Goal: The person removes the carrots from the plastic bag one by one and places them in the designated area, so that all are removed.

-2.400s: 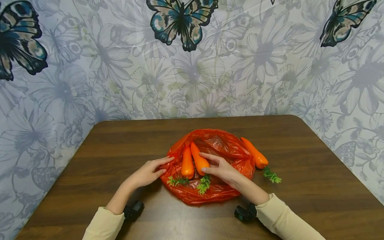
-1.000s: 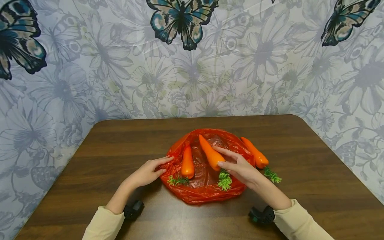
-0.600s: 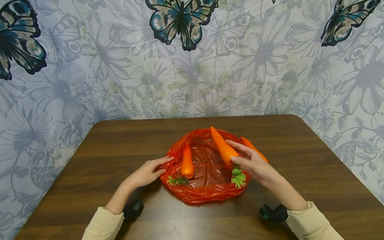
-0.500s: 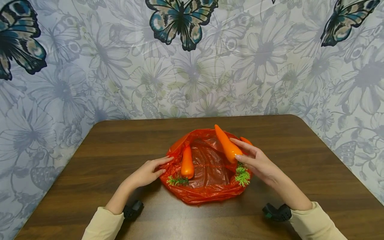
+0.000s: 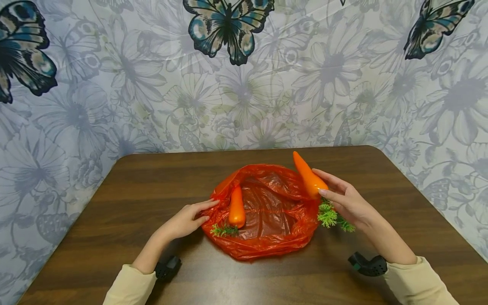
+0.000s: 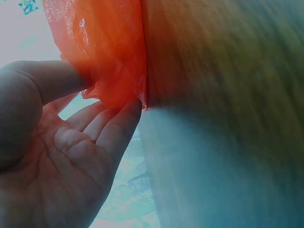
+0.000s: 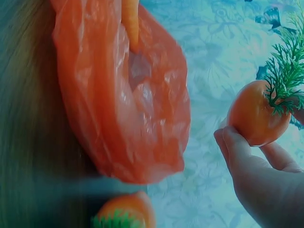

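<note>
My right hand (image 5: 350,204) holds an orange carrot (image 5: 309,177) by its thick end, between thumb and fingers, above the bag's right rim. Green leaves hang from that carrot, and its tip points up and away. A crumpled red plastic bag (image 5: 263,248) sits on the table with its mouth spread wide. Inside it, at the left, lies another carrot (image 5: 237,209) with its leaves toward me. My left hand (image 5: 187,220) rests against the bag's left side with nearly straight fingers; the left wrist view shows the fingertips touching the film.
A third carrot (image 7: 127,209) lies on the table just right of the bag; in the head view my right hand and the held carrot mostly hide it. The brown wooden table (image 5: 160,182) reaches back to a flower-patterned wall covering (image 5: 244,106) with butterflies. Black cameras sit on both wrists.
My right hand has taken a carrot from beside the other one inside the bag and carried it up and right past the rim. The left hand has stayed in place.
</note>
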Motion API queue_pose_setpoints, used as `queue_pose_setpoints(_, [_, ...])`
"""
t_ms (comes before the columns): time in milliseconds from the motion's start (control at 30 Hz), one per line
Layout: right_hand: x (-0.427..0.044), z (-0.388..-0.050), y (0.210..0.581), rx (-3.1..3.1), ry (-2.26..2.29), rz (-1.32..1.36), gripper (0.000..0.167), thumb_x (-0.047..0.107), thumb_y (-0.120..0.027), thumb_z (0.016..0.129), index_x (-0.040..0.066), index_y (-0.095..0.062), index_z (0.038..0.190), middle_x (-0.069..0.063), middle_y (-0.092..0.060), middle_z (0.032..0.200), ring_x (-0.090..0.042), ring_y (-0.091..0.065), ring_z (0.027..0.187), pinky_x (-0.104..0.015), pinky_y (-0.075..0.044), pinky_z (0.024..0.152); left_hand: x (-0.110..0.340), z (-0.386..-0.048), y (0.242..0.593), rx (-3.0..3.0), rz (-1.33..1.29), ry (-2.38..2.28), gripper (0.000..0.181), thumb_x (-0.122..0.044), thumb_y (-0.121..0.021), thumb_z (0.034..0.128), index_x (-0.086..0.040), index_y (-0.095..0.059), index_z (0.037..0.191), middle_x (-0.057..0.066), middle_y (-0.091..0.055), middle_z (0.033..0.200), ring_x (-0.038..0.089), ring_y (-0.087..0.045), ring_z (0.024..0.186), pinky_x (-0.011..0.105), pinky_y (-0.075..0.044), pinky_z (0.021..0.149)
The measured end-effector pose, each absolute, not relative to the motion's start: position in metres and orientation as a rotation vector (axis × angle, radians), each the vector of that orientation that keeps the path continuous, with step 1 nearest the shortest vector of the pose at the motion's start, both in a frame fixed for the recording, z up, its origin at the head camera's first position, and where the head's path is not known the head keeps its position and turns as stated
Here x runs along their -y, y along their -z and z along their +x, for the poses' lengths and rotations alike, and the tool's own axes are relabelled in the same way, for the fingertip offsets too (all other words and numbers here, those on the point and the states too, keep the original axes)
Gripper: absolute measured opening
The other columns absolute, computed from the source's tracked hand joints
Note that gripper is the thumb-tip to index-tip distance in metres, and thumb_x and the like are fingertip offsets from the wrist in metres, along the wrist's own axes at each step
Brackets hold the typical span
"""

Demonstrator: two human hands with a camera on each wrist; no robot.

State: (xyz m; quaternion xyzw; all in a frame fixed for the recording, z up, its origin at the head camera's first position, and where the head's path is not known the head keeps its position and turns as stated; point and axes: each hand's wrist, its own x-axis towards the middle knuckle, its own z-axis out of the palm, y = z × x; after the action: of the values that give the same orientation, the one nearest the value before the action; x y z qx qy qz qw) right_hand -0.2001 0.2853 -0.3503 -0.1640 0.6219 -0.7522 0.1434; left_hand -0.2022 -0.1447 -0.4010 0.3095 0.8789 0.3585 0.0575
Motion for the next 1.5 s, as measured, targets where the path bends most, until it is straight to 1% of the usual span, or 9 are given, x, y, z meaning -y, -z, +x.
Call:
queue_pose_setpoints(233, [-0.310,-0.208,0.351,-1.800,2.175,-0.458,0.049,-0.001,-0.047,0.096,0.010,-0.039,0.143,-0.001,-0.042,0.133,-0.013,-0.048,0.112,-0.024,-0.042,0.091,0.145,-0.203,0.401,-2.665,0.941,-1.093,0.049,0.003,-0.059,0.0881,-0.002,-0.049,0.135,0.022,-0.048,0.132,0.035,-0.046,0.119,0.050,-0.037,0.095])
queue_pose_setpoints(400, [-0.335,-0.217,0.353,-1.804,2.175,-0.503,0.048,-0.002,-0.044,0.097,0.011,-0.040,0.143,0.002,-0.045,0.132,-0.011,-0.048,0.113,-0.021,-0.041,0.092,0.145,-0.204,0.402,-2.666,0.946,-1.092,0.048,0.003,-0.059,0.0882,-0.002,-0.049,0.135,0.021,-0.048,0.132,0.035,-0.045,0.120,0.050,-0.037,0.096])
queue_pose_setpoints(500, [-0.349,-0.222,0.357,-1.821,2.159,-0.526,0.049,-0.003,-0.042,0.097,0.011,-0.039,0.144,0.002,-0.045,0.131,-0.010,-0.048,0.113,-0.020,-0.040,0.092,0.146,-0.203,0.402,-2.671,0.957,-1.087,0.048,0.003,-0.059,0.0884,-0.001,-0.049,0.135,0.022,-0.049,0.131,0.036,-0.046,0.119,0.051,-0.037,0.095])
queue_pose_setpoints(767, [-0.378,-0.227,0.376,-1.894,2.072,-0.447,0.050,-0.001,-0.042,0.098,0.012,-0.036,0.145,0.005,-0.041,0.132,-0.008,-0.047,0.112,-0.019,-0.040,0.090,0.145,-0.203,0.402,-2.672,0.943,-1.083,0.048,0.002,-0.058,0.0890,-0.001,-0.048,0.135,0.021,-0.048,0.132,0.035,-0.045,0.120,0.051,-0.037,0.095])
queue_pose_setpoints(967, [-0.388,-0.227,0.391,-1.955,1.993,-0.416,0.050,0.001,-0.043,0.099,0.011,-0.032,0.147,0.007,-0.038,0.131,-0.005,-0.047,0.112,-0.019,-0.041,0.089,0.146,-0.202,0.401,-2.672,0.940,-1.081,0.047,0.002,-0.059,0.0892,-0.002,-0.049,0.135,0.021,-0.049,0.131,0.032,-0.047,0.117,0.050,-0.039,0.094])
queue_pose_setpoints(1133, [-0.392,-0.227,0.398,-2.079,1.849,-0.403,0.053,0.005,-0.044,0.099,0.008,-0.026,0.148,0.010,-0.040,0.131,-0.004,-0.047,0.112,-0.020,-0.042,0.087,0.145,-0.202,0.400,-2.674,0.948,-1.080,0.046,0.001,-0.058,0.0898,-0.001,-0.049,0.135,0.022,-0.049,0.131,0.032,-0.048,0.115,0.051,-0.039,0.093])
queue_pose_setpoints(1200, [-0.393,-0.226,0.399,-2.110,1.808,-0.393,0.053,0.006,-0.045,0.099,0.009,-0.026,0.148,0.011,-0.041,0.130,-0.004,-0.047,0.111,-0.020,-0.042,0.086,0.145,-0.202,0.400,-2.679,0.949,-1.076,0.046,0.001,-0.059,0.0896,-0.001,-0.049,0.134,0.022,-0.050,0.130,0.031,-0.049,0.114,0.050,-0.040,0.093])
queue_pose_setpoints(1367, [-0.392,-0.225,0.402,-2.143,1.768,-0.363,0.054,0.009,-0.047,0.098,0.008,-0.026,0.148,0.011,-0.039,0.130,-0.002,-0.047,0.111,-0.020,-0.042,0.086,0.144,-0.203,0.400,-2.683,0.930,-1.065,0.048,0.001,-0.059,0.0888,-0.002,-0.049,0.135,0.021,-0.050,0.130,0.025,-0.051,0.104,0.046,-0.042,0.089])
queue_pose_setpoints(1500, [-0.390,-0.225,0.404,-2.175,1.730,-0.334,0.055,0.011,-0.048,0.098,0.007,-0.026,0.148,0.007,-0.036,0.133,-0.001,-0.046,0.111,-0.020,-0.042,0.086,0.145,-0.203,0.401,-2.682,0.935,-1.073,0.048,0.002,-0.059,0.0884,-0.002,-0.049,0.135,0.021,-0.050,0.130,0.027,-0.051,0.108,0.047,-0.042,0.091])
